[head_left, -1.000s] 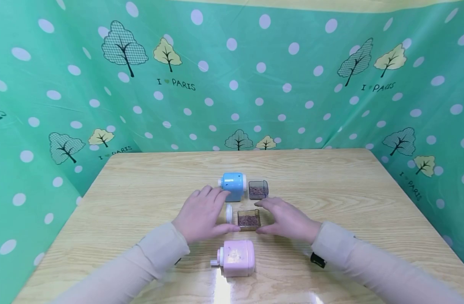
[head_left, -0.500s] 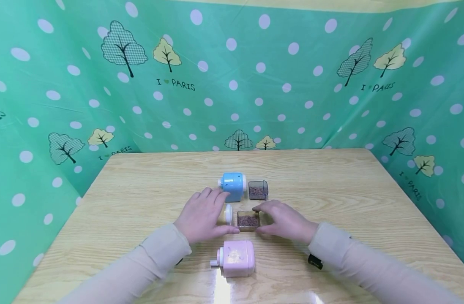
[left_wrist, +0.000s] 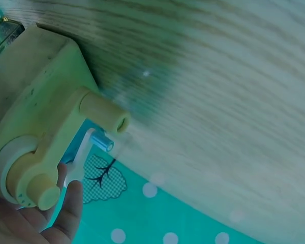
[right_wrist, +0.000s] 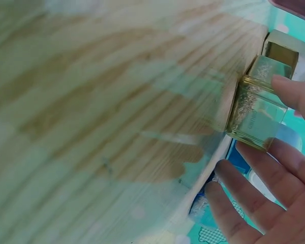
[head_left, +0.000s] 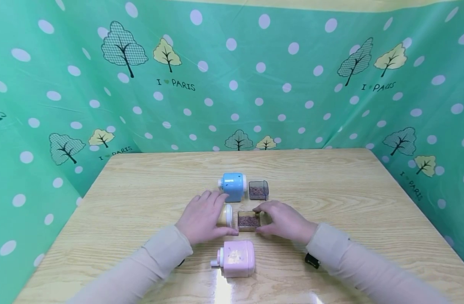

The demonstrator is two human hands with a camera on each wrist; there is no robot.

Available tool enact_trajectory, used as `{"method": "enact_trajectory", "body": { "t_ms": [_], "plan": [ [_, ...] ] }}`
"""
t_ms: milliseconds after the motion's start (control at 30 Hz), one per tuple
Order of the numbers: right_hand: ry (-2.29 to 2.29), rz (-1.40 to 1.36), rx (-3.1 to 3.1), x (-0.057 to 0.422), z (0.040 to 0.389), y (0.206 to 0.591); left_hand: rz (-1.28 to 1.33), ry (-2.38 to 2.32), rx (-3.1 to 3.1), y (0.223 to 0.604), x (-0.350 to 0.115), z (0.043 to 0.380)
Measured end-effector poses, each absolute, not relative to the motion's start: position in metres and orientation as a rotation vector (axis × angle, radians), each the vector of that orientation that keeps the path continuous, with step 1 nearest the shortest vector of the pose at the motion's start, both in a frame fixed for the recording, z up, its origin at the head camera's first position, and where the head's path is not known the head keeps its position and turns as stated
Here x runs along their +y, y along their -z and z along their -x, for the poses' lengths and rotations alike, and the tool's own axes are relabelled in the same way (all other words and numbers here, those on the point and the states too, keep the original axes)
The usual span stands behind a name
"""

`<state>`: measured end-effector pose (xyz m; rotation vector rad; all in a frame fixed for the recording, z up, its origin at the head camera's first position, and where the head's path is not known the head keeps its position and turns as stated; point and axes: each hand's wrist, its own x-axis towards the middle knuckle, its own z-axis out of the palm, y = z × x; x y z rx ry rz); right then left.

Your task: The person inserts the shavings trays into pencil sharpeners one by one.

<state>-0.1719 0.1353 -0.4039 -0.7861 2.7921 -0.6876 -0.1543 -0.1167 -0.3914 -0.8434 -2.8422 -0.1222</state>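
Work centres on the right grip (head_left: 287, 223), clamped on the amber tray (head_left: 249, 229): thumb to the near side, a finger to the far side, other fingers spread free of it in the right wrist view. Change: a second ago thumb and fingers stood wider round the tray; they have drawn in on it. Tray itself barely shifted. My reading: tray gone from reached-for to controlled. Whether it is off the table (head_left: 331, 177), cannot tell.

To the left, the left grip (head_left: 201, 217) is clamped on the yellow sharpener (left_wrist: 46, 96). White end (head_left: 228, 215) faces the tray across a narrow gap; more yellow body shows beside it than a second ago, so likely turned slightly. Sharpener and tray remain apart; I judge them not joined at this point.

Outward, far side: blue sharpener (head_left: 233, 185), with the dark tray (head_left: 258, 198) just right of it. Near side: pink sharpener (head_left: 237, 259), crank (head_left: 214, 263) to the left, no loose tray seen beside it. Patterned cloth (head_left: 232, 63) beyond the far edge.

Count: grips, two. Sharpeners, three: yellow, blue, pink. Loose trays, two: amber, dark; both hold shavings.
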Motion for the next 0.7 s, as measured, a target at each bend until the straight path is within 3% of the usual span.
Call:
{"method": "enact_trajectory", "body": {
  "t_ms": [700],
  "plan": [
    [0.854,0.760,2.746,0.1365,0.1725,0.4075,0.839,0.336,-2.905,0.3979,-0.1150,0.1558]
  ]
}}
